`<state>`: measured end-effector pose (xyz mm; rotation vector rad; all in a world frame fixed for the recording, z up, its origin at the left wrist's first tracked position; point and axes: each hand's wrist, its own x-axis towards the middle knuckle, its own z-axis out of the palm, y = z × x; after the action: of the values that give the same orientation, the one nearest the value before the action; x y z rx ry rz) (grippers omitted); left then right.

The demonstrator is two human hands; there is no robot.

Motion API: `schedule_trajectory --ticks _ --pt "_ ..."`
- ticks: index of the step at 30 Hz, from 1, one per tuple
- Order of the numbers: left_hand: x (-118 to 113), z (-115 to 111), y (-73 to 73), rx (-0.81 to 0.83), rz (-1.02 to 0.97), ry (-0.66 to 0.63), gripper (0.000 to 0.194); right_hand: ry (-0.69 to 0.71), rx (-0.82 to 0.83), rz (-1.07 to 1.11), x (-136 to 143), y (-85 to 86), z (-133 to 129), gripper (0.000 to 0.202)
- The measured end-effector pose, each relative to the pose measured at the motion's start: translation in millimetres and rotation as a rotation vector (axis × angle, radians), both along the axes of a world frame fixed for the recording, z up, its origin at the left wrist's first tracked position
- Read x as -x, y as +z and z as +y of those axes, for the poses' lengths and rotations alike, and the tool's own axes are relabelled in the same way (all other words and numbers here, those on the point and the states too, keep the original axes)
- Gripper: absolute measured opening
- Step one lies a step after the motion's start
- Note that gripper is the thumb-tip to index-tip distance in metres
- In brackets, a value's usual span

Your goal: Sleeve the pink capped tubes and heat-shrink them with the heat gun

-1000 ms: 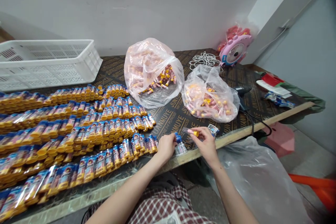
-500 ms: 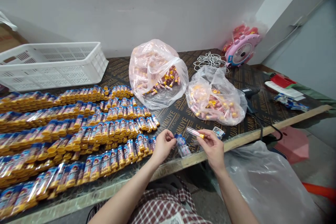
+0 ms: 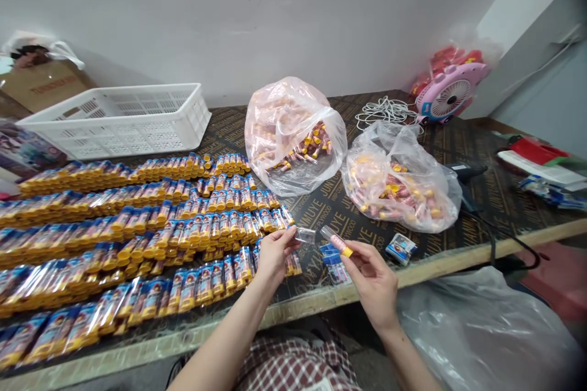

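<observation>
My left hand pinches a small clear plastic piece above the table. In my right hand is a slim tube with a clear tip, a pink patterned body and a yellow end, its tip pointing up and left toward the clear piece; the two do not touch. Below them, blue printed sleeves lie near the table's front edge. Stacked rows of blue and yellow wrapped tubes spread to the left. A small blue and white packet lies right of my right hand.
Two clear plastic bags, left and right, hold pink and yellow tubes. Behind are a white crate, a white cable coil and a pink fan. A dark corded tool lies right. A plastic bag hangs below the edge.
A clear piece now shows in my left hand, which has moved away from the sleeves. My right hand still holds the tube, now more steeply tilted. The view has shifted left.
</observation>
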<state>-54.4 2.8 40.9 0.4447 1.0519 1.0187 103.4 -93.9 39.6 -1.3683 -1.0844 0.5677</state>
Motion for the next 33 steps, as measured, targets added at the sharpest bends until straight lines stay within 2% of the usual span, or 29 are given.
schedule_trajectory --ticks 5,9,13,18,21,24,26,29,33 --pt "2.5 -0.1 3.4 -0.007 0.018 0.033 0.039 -0.014 -0.045 -0.1 2.1 -0.7 -2.2 0.022" --pt "2.4 -2.1 0.6 -0.051 0.056 0.009 0.037 0.066 -0.017 -0.156 4.6 1.0 -2.6 0.02" --pt "1.6 -6.6 -0.4 -0.153 0.094 -0.094 0.038 0.194 0.014 -0.123 9.5 3.5 -2.2 0.021" --pt "2.5 -12.7 10.9 -0.142 -0.056 -0.218 0.042 0.307 0.04 -0.166 9.5 2.3 0.2 0.027" --pt "3.7 -17.6 18.5 -0.127 -0.079 -0.295 0.043 0.27 0.0 -0.277 7.5 1.1 3.4 0.04" --pt "3.7 -24.7 22.2 -0.121 -0.058 -0.412 0.038 0.279 -0.054 -0.313 6.3 2.0 7.6 0.065" --pt "3.0 -29.5 22.1 -0.107 -0.044 -0.462 0.038 0.385 -0.073 -0.25 5.7 3.4 10.0 0.078" --pt "1.6 -35.1 20.2 -0.085 -0.037 -0.502 0.038 0.564 -0.058 -0.134 4.3 4.2 11.2 0.085" --pt "0.7 -38.8 20.8 -0.063 -0.051 -0.508 0.037 0.653 -0.033 -0.062 3.1 2.2 9.7 0.084"
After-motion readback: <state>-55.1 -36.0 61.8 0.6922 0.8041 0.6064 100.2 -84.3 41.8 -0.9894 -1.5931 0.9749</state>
